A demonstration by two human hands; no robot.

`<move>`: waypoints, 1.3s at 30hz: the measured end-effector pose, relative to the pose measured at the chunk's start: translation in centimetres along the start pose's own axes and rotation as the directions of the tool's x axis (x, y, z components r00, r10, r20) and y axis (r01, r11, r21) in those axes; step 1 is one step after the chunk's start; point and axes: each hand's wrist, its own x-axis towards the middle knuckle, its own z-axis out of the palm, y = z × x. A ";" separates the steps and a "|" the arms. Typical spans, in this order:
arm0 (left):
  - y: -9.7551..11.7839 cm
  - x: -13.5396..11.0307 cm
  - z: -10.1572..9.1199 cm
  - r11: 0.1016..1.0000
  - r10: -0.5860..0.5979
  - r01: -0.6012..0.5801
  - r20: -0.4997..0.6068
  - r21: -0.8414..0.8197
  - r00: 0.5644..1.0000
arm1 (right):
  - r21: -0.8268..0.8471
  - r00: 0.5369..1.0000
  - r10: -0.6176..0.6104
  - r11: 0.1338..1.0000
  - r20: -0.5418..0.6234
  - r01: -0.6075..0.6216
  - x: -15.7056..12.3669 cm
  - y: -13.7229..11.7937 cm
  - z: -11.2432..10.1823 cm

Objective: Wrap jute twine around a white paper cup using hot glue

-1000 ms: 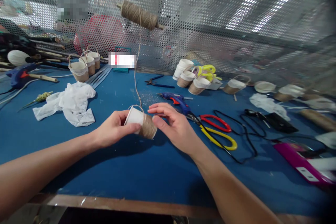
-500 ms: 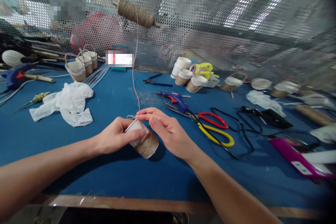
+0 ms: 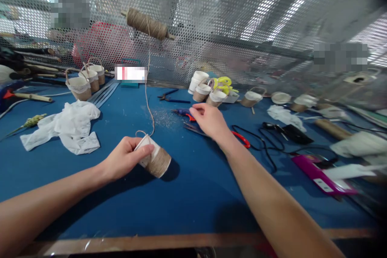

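Observation:
My left hand (image 3: 125, 157) is closed round a white paper cup (image 3: 152, 159) lying on its side, its lower part wound with brown twine. A strand of twine (image 3: 147, 96) runs from the cup up to a spool (image 3: 147, 25) hung on the mesh panel. My right hand (image 3: 210, 120) has reached forward over the blue table, fingers curled down onto the blue glue gun (image 3: 183, 112), beside the red and yellow scissors (image 3: 242, 139). Whether it grips the gun I cannot tell.
Twine-wrapped cups with handles (image 3: 84, 82) stand at the back left, more cups (image 3: 208, 90) at the back middle. A crumpled white plastic bag (image 3: 68, 127), pliers (image 3: 169, 97), black cables (image 3: 266, 145) and a pink box (image 3: 320, 171) lie around. A person in red sits behind the mesh.
My right hand left the cup and moved forward and right to the glue gun. My left hand kept the cup, now lower on the table.

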 end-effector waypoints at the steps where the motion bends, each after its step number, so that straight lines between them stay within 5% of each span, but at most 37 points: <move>1: 0.0 0.0 0.0 1.000 0.011 -0.011 -0.014 0.022 1.000 | -0.047 0.998 0.059 0.997 0.008 -0.058 1.1 0.9 -0.2; 5: 0.0 0.1 -0.1 0.994 0.047 -0.042 -0.051 0.096 0.998 | -0.130 0.971 0.220 0.969 0.089 -0.208 3.2 3.3 0.2; 9: -0.1 0.2 -0.2 0.992 0.054 -0.049 -0.041 0.119 0.998 | -0.064 0.965 0.255 0.966 0.068 -0.251 2.7 3.5 0.8; 14: -0.2 0.2 -0.4 0.988 0.056 -0.054 -0.011 0.146 0.998 | 0.228 0.983 0.167 0.957 0.079 -0.181 -0.2 1.3 -1.5; 21: -0.3 0.5 -0.8 0.977 0.083 -0.076 -0.027 0.201 0.996 | 0.517 0.930 -0.070 0.844 0.362 -0.138 -5.9 -1.8 -4.1; 30: -0.1 0.8 -1.0 0.981 0.045 -0.034 -0.050 0.192 0.998 | 0.240 0.876 -0.151 0.970 0.458 0.042 -8.9 -2.5 -3.5; 39: 0.5 0.7 -0.8 0.982 0.050 -0.028 -0.113 0.189 0.992 | -0.023 0.856 -0.455 0.880 0.246 0.474 -9.8 -2.3 -3.0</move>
